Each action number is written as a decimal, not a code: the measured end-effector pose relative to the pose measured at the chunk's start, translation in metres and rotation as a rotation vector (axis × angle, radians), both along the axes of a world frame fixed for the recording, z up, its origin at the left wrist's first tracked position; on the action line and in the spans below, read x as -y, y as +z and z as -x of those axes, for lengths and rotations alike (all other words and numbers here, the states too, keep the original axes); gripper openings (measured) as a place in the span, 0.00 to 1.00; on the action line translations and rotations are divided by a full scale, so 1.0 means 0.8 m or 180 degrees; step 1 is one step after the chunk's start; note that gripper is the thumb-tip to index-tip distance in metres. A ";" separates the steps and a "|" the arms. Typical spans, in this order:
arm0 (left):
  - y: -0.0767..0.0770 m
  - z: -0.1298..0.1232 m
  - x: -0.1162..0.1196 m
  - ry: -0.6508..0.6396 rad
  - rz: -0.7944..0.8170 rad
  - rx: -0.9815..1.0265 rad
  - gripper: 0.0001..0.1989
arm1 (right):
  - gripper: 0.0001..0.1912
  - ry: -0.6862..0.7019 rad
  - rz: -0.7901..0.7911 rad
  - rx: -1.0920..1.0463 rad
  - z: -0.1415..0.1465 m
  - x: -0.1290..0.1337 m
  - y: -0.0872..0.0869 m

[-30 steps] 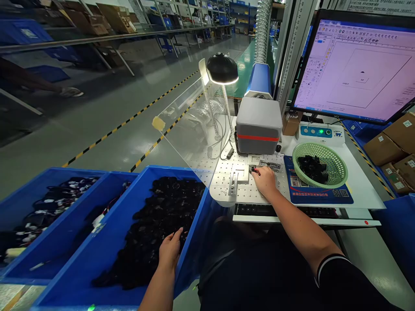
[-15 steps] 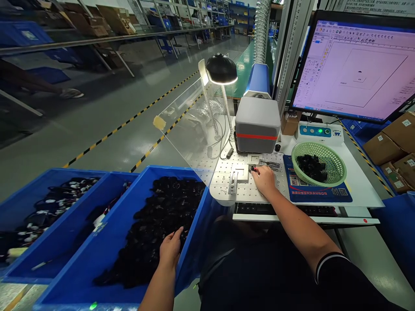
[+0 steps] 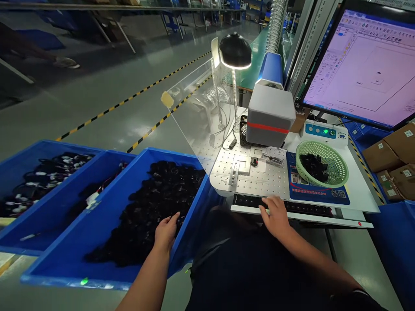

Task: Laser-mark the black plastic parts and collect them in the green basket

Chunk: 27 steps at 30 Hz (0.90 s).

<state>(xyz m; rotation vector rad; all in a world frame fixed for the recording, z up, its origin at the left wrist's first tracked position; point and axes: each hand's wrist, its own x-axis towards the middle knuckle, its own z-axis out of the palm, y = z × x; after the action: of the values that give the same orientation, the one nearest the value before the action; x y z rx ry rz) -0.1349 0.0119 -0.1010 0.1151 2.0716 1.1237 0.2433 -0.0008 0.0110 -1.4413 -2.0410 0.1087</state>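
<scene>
Here, in a workshop with a grey floor, the small round black part (image 3: 254, 162) lies on a holed metal plate (image 3: 223, 175) under bright lamplight, too small for me to tell its direction or long axis. My 2 hands are well apart: my right hand (image 3: 276, 216), fingers spread, is at the black keyboard (image 3: 303, 208); my left hand (image 3: 166, 231) is at rough-heaped black pieces (image 3: 152, 207) in a smooth blue plastic bin (image 3: 69, 255), its grip unclear.

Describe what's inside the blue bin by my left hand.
The blue bin holds a heap of black parts, your left hand at its edge. What lies beneath is covered.
</scene>
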 end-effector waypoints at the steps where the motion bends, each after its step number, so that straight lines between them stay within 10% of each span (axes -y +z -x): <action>1: -0.003 0.000 0.000 0.0007 0.0004 0.0007 0.14 | 0.11 0.0051 0.0051 0.0033 -0.001 0.013 -0.003; 19: 0.017 -0.008 0.003 0.0056 -0.0017 0.0095 0.13 | 0.11 0.0164 0.0462 -0.0068 -0.006 0.022 0.005; 27: 0.023 -0.009 0.005 0.0030 -0.0197 0.0250 0.07 | 0.12 -0.0013 0.0098 -0.0581 -0.022 -0.045 0.018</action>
<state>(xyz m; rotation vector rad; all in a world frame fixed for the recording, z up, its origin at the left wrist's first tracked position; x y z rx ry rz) -0.1280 0.0082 -0.0824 0.0901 1.9708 1.1798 0.2609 0.0350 0.0251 -1.4005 -1.8956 0.2615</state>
